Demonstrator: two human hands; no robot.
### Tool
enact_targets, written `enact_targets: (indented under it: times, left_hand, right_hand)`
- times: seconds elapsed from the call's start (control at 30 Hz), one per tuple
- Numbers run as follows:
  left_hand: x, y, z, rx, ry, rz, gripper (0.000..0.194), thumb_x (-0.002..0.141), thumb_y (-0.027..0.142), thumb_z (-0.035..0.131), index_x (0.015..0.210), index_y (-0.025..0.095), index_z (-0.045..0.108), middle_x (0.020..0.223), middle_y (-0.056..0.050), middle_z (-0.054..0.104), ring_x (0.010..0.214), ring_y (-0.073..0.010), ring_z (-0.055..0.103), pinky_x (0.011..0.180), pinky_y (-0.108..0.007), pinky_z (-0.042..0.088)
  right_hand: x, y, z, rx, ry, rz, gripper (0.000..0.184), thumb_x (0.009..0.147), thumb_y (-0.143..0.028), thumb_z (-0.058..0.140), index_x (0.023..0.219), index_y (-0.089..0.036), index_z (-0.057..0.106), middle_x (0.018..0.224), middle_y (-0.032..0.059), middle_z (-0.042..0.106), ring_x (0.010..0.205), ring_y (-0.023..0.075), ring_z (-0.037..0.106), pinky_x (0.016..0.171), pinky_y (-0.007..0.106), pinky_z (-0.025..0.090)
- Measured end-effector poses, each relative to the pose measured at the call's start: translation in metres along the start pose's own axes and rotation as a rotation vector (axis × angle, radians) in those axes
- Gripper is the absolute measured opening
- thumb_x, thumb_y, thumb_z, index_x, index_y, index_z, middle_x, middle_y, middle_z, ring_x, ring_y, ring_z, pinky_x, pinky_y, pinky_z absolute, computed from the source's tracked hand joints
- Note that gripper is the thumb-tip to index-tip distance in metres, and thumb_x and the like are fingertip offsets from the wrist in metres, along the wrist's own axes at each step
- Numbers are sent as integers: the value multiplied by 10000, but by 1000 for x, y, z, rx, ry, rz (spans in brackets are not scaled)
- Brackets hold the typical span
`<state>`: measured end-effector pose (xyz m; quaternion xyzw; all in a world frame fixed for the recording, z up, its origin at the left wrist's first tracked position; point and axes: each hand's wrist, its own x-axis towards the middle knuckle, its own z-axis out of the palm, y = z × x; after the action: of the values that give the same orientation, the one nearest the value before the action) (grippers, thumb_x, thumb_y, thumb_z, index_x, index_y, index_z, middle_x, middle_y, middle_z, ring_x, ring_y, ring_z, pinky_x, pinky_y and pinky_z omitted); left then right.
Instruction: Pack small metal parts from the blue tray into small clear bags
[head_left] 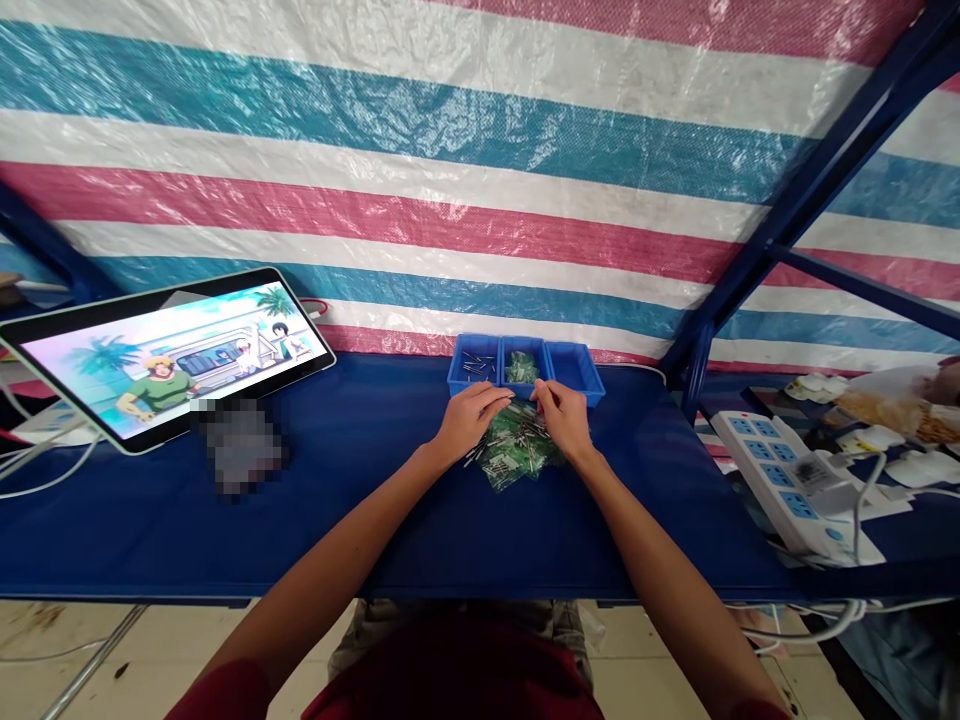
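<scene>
My left hand is over the left side of a pile of small green-tinted plastic bags, its fingers pressed together and pointing right. Across from it, my right hand pinches with thumb and forefinger above the pile's right side. Whatever either hand holds is too small to make out. Thin metal pins lie among the bags. Just behind my hands stand three joined blue bins: the left bin has several loose metal pins, the middle bin has green bags, and the right bin shows nothing inside.
A tablet playing a cartoon leans at the left of the blue table, with a pixelated dark object before it. At right are a power strip with cables and a blue metal frame. A striped plastic sheet hangs behind.
</scene>
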<state>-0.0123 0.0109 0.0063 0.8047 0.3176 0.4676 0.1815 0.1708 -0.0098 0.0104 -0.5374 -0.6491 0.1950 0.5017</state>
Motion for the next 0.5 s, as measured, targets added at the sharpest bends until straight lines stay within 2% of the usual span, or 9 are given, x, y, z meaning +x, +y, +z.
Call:
enact_targets:
  times: [0.07, 0.2, 0.27, 0.37, 0.5]
  left_hand:
    - [0, -1, 0, 16, 31, -2, 305, 896, 439, 550, 921, 182, 713, 762, -55, 672, 677, -150, 604, 675, -269, 490]
    - [1, 4, 1, -120, 97, -148, 310, 826, 471, 635, 871, 171, 696, 623, -6, 631, 550, -120, 554, 576, -236, 465]
    - [2, 7, 0, -194, 85, -200, 316, 809, 468, 654, 889, 163, 677, 577, 10, 616, 511, -113, 544, 538, -225, 447]
    - [3, 9, -1, -230, 50, -217, 308, 811, 439, 658, 952, 166, 655, 528, 29, 595, 460, -103, 513, 492, -215, 414]
    - [4, 8, -2, -242, 56, -221, 272, 816, 416, 658, 930, 170, 656, 499, 41, 566, 434, -92, 487, 469, -208, 401]
  right_hand:
    - [0, -1, -1, -9, -1, -11, 399, 916, -456, 453, 682, -181, 625, 535, -12, 523, 503, 125, 482, 515, 241, 370]
    - [-2, -2, 0, 40, -59, -85, 254, 868, -388, 545, 884, -186, 699, 722, 19, 647, 544, 127, 531, 553, 256, 431]
    - [-2, -2, 1, 71, -106, -138, 224, 851, -357, 580, 943, -200, 711, 821, 39, 673, 570, 130, 557, 577, 269, 458]
    - [-3, -1, 2, 85, -158, -187, 187, 852, -346, 596, 886, -213, 724, 856, 60, 681, 650, 157, 593, 597, 283, 471]
    - [-4, 0, 4, 99, -202, -196, 196, 861, -379, 599, 863, -221, 716, 838, 61, 676, 697, 175, 600, 600, 285, 466]
